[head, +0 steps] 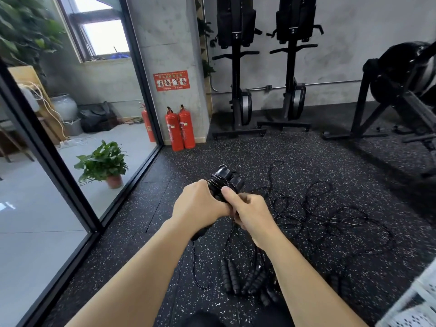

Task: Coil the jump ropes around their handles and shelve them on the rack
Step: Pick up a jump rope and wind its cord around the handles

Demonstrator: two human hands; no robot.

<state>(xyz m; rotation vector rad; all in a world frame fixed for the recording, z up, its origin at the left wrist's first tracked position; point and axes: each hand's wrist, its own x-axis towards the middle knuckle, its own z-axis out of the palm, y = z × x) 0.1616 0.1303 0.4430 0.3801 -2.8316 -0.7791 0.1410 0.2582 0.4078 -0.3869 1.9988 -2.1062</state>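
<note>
Black speckled rubber floor [259,149] covers this gym corner, with a glass wall [70,161] on your left and two rowing machines [238,67] standing upright at the far wall. Loose jump ropes [330,215] lie tangled on the floor in front of you and to your right, and several spare handles [236,277] rest close to your knees.

Your left hand [200,205] grips a pair of handles [225,179] in the air in front of you, above the floor, with the fingers wrapped fully around them. Your right hand [253,210] touches the left one; its thumb presses on the wound turns and its fingers are curled, so it seems to pinch the cord [232,228] that hangs down to the floor.

Judging from this, you are in the middle of the winding. Hold both handles parallel and tight together, so they do not scissor. Lay each turn just beside the one before, with light tension. Let the cord slide through your right fingers, and lift it free of the pile, because it may catch the other ropes.

The long axis of the pair runs from below your left wrist up and away from you. The cap ends point to the far wall, tilted a little to the right.
</note>
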